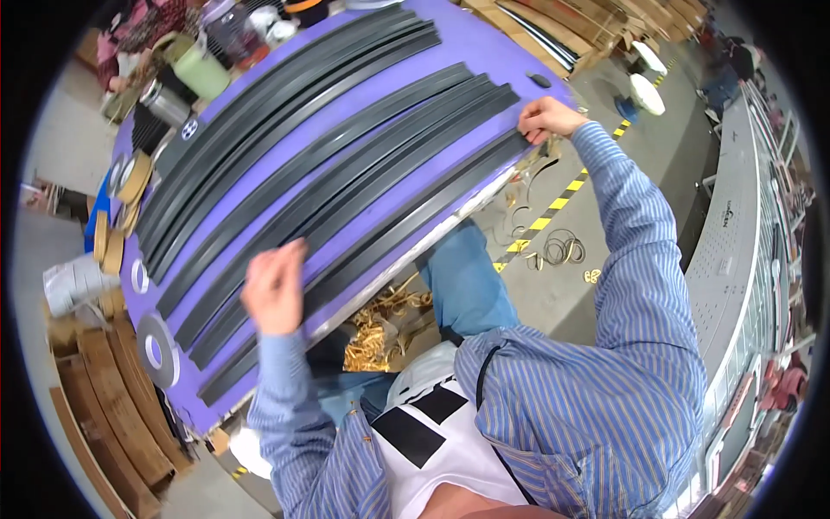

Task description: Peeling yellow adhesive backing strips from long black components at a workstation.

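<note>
Long dark grey profile strips [346, 154] lie side by side across a purple-topped table [484, 50]. At the right end of the nearest strip [415, 203], my right hand [550, 118] has its fingers closed on the strip's tip. My left hand [277, 287] is over the left part of the strips, its fingers curled together and a little blurred. Whatever it may hold is too small to make out. The nearest strip passes beside that hand and runs along the table's front edge.
Tape rolls [134, 179] and a grey ring-shaped roll [159, 349] sit at the table's left edge. A steel flask [164, 104] and a green jug [201, 71] stand at the far left. Curled offcuts [380, 333] lie below. Flattened cardboard [112, 389] leans at lower left.
</note>
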Demonstrator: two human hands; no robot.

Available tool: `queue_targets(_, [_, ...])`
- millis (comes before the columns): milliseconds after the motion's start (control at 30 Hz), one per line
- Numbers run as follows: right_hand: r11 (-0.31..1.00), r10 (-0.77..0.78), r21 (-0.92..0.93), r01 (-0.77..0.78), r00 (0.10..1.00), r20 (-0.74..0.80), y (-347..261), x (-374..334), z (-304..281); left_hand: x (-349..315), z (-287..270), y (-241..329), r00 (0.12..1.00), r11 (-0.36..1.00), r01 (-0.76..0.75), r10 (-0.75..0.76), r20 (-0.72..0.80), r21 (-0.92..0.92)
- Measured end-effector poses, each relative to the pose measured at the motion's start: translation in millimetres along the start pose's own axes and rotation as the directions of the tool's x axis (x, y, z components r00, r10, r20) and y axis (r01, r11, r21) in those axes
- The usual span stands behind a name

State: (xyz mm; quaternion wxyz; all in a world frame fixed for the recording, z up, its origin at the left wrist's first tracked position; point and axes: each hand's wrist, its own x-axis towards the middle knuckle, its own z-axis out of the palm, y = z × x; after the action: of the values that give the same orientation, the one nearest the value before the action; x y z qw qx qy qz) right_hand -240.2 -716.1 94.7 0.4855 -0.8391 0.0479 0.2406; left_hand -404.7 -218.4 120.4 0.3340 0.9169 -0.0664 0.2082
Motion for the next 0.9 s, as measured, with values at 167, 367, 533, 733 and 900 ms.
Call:
queue_targets(167, [0.999, -0.020, 0.038, 0.017, 0.998, 0.064, 4, 0, -6, 81, 170, 99, 0.804, 0.797, -0.566, 0.590, 0.076, -0.211])
queue_targets(367, [0.998, -0.043, 0.043, 0.041, 0.997, 0.066, 2, 0, -3, 112, 275, 148, 0.742, 0.742, -0.625, 0.661, 0.109, -0.242])
queue_targets(533, [0.998, -0.042, -0.045, 0.042, 0.999, 0.006, -6, -1, -2, 112, 291, 149, 0.718, 0.715, -0.654, 0.690, 0.094, -0.248])
queue_targets(733, [0.947, -0.077, -0.317, 0.054, 0.995, -0.062, -22, -4, 1, 116, 292, 152, 0.681, 0.694, -0.699, 0.720, 0.137, -0.173])
queue_targets(900, [0.401, -0.639, -0.912, -0.087, 0.687, -0.347, 16, 13, -10, 100, 300, 146, 0.675, 0.691, -0.708, 0.723, 0.150, -0.147])
